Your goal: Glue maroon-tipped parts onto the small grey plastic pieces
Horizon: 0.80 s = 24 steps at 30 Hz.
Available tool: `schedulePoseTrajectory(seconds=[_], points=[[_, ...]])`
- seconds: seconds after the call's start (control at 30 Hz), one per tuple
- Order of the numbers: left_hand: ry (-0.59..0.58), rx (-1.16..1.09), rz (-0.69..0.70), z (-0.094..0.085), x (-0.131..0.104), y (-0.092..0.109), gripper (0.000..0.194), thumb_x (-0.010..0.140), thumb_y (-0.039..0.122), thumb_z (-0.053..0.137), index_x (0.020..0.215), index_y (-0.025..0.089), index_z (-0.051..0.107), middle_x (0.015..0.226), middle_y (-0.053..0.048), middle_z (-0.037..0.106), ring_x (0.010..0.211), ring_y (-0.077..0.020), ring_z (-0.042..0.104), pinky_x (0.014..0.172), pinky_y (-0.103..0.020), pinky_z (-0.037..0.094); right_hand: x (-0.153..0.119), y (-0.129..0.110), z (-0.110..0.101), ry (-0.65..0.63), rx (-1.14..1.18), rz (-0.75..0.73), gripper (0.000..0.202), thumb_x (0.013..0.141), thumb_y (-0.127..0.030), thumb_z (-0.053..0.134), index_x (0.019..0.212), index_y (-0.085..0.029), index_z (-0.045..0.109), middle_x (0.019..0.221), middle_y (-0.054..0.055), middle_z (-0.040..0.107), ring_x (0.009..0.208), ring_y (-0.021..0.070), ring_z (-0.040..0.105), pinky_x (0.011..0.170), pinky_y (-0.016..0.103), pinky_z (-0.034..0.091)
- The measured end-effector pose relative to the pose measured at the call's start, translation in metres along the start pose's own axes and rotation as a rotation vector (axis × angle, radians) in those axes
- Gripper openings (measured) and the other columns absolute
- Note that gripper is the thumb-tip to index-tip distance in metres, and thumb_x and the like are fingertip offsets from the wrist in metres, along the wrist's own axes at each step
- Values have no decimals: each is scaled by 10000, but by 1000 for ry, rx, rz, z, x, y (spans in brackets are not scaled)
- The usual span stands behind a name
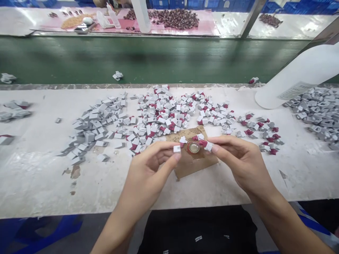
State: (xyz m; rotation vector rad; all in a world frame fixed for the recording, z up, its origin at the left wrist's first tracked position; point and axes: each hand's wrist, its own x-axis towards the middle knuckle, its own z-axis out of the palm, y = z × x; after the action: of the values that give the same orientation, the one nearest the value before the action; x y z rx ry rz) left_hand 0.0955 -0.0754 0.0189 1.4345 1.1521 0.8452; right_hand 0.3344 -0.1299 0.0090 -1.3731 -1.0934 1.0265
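Between the thumb and fingers of my left hand (150,169) is a small white block (177,149). My right hand (238,158) pinches a white and dark red part (208,145) by its white end, the red end pointing left. The two held pieces are apart. Beneath and between them, a round metal dish with a beaded rim (193,147) rests on a brown cardboard piece (196,167). Two more parts, one of them white and red (198,137), lie beside the dish.
Piles of white blocks (96,121) and white-red parts (161,113) spread behind my hands. Grey parts (317,113) lie at the right, near a large white tube (296,77). A green belt (79,60) runs behind the table (31,190).
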Motion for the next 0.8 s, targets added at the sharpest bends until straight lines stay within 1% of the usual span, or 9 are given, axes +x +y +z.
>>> schedulePoseTrajectory(seconds=[0.07,0.13,0.2,0.3,0.43,0.53,0.6,0.73,0.8], points=[[-69,-125,-2,12,7,5,172,1027,352,872,1177,268,891,1141,-52,893,975,-217,856,851,-299,740,2,3,1,-14,171,41,119,1047,-378,887,1149,-358,944,1143,20,934,1071,244,898,969,360,736],[-114,-207,-13,24,13,8,170,1039,313,864,1194,250,893,1144,-54,902,996,-207,869,893,-285,741,2,5,2,-28,269,67,120,1041,-393,896,1144,-351,941,1152,27,935,1086,253,899,1000,381,737],[-140,-254,-29,33,17,12,171,1044,298,859,1197,231,893,1134,-59,908,1005,-208,878,921,-287,744,2,6,3,-25,314,82,126,1033,-398,905,1139,-339,941,1153,37,935,1078,262,903,996,397,744],[-167,-292,-44,40,18,14,174,1047,303,857,1195,216,891,1161,-67,909,1047,-223,883,946,-299,747,0,7,2,-13,342,70,118,1032,-394,910,1132,-340,944,1146,33,935,1055,252,906,987,387,751],[-179,-278,-41,41,18,13,166,1046,304,858,1185,218,889,1144,-62,906,1008,-206,870,925,-287,738,-1,7,-2,-18,345,45,103,1046,-349,894,1135,-345,945,1123,25,935,1035,232,908,980,355,752],[-179,-249,-4,40,19,11,137,1040,279,854,1165,238,892,1161,-56,899,982,-198,859,904,-292,738,-1,5,-2,-26,266,-2,128,1054,-288,876,1137,-349,951,1109,17,929,1041,202,903,952,284,741],[-199,-209,28,39,19,11,110,1043,269,846,1143,262,893,1153,-42,890,1007,-205,862,922,-305,738,-1,2,-3,-51,197,-33,162,1058,-254,861,1149,-351,954,1105,18,923,1027,184,897,933,254,734],[-247,-82,79,33,18,15,125,1065,274,820,1161,315,888,1169,-22,865,1096,-223,854,960,-330,725,-1,-6,-5,-119,148,-53,163,1067,-250,842,1163,-332,945,1120,32,914,1045,182,883,948,260,723],[-269,-28,99,28,22,22,130,1077,294,799,1175,325,877,1191,-23,857,1088,-227,847,957,-351,719,4,-12,-9,-147,155,-47,135,1073,-276,836,1155,-316,935,1119,42,912,1059,198,881,940,284,728]])
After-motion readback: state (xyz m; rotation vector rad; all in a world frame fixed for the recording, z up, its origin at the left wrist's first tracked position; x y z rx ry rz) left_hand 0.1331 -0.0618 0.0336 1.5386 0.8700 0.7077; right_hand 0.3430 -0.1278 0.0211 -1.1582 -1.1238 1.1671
